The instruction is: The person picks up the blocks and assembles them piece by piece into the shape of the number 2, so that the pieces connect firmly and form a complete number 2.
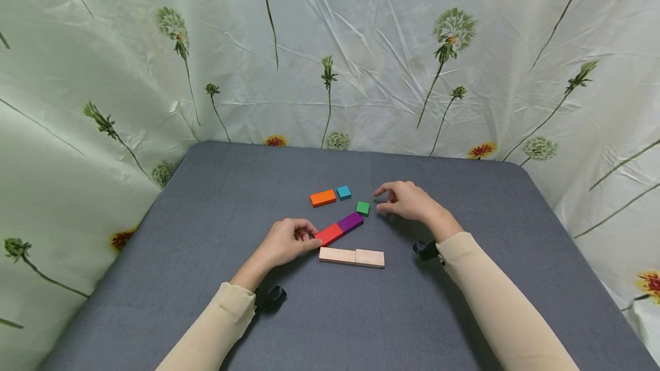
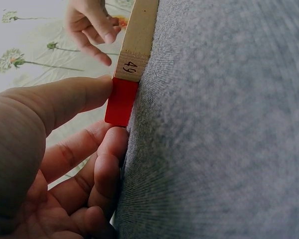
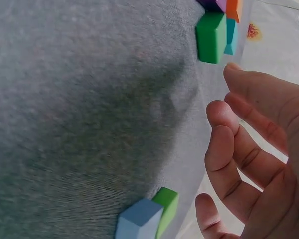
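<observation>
"Left hand (image 1: 287, 240), one: pinching red block (image 1: 329, 235), end to end with purple block (image 1: 350, 221); by my remote reckoning, aligning in hand"

"Right hand (image 1: 411, 202), one?"

"Fingers parted, nothing held, near green block (image 1: 363, 208); next move, I judge, calls for a steady left pinch"

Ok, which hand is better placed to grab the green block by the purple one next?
Probably the right hand: it's empty, thumb and index finger apart, close beside the green block. The left hand sits farther off and pinches the red block.
</observation>
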`<state>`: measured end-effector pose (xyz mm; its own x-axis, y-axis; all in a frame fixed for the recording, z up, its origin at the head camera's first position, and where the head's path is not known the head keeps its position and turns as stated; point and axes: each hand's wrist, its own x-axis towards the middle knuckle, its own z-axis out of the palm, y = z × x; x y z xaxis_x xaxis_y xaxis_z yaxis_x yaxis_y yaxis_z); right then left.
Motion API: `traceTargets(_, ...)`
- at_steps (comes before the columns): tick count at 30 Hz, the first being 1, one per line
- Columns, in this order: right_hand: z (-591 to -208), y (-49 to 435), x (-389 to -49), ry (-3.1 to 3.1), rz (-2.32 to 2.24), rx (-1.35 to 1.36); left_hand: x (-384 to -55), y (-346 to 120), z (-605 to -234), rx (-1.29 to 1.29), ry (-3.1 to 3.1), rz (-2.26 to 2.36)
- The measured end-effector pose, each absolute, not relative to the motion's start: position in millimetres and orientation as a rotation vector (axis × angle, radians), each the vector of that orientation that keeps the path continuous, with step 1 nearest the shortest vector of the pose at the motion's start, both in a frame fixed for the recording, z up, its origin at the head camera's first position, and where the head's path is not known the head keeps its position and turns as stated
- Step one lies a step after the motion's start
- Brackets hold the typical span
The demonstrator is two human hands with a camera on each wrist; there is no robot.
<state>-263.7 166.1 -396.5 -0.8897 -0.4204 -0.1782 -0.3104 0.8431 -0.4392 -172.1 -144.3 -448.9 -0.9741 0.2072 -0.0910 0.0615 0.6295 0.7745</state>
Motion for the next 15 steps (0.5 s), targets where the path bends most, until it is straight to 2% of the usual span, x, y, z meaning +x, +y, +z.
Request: traceTargets(15, -383.9, 153.5, -287.8, 2.748, -0.656, -0.59, -174.2, -146.4, -450.9, 0.262, 2.682, 1.278)
